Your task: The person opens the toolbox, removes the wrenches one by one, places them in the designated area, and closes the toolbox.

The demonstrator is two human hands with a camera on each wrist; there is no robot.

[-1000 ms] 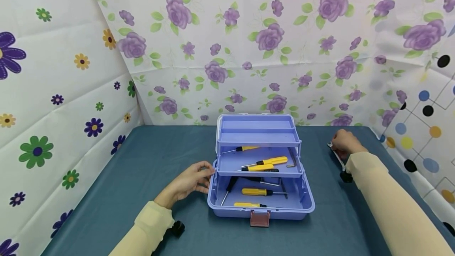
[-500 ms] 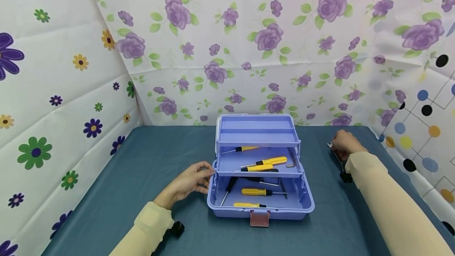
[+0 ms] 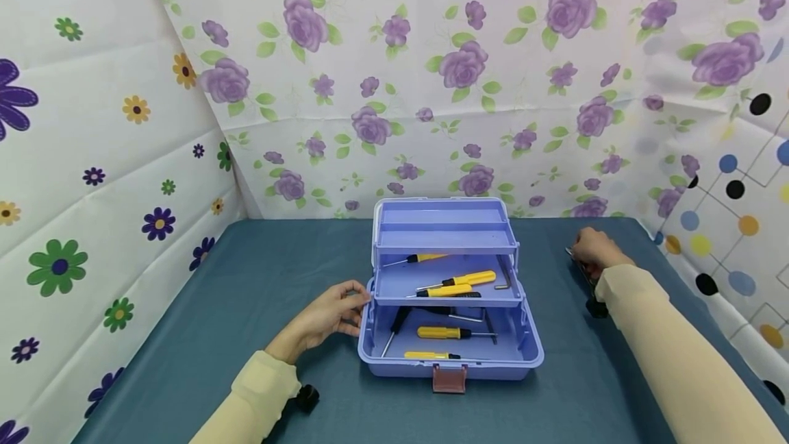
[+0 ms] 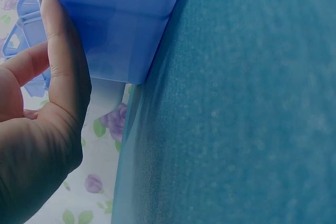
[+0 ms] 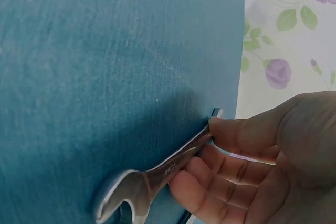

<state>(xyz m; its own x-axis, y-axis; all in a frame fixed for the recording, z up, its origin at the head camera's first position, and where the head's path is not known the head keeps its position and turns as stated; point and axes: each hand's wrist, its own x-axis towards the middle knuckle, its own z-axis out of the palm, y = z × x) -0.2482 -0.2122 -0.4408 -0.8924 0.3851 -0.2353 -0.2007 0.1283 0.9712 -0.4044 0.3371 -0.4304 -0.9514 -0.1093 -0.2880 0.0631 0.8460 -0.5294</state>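
Periwinkle plastic: one toolbox (image 3: 401, 370), stood with its tiers stepped back, just to the right of the left hand (image 3: 327, 314), by whose fingertips its left rim is touched. The fingers of that hand are loosely bent and spread, none being seen wrapped round the rim; the contact is best read as light steadying. Metal: one wrench (image 5: 173, 167), located in the right hand (image 3: 598, 251), well apart from the toolbox. It is pinched along the shank between thumb and fingers, so that its broad head is left uncovered; whether the cloth (image 3: 308, 252) beneath is touched by it cannot be told. Another shiny edge is glimpsed below the fingers, too covered to be identified. Yellow-handled screwdrivers (image 3: 477, 278), distributed between the hands over the middle tray and the bottom compartment, are laid flat, presumably because the tiers are shallow. One hex key (image 3: 503, 273) is set at the tray's end toward the right hand. One pinkish clasp (image 3: 449, 379), between the hands, is hung down, the front being unfastened.
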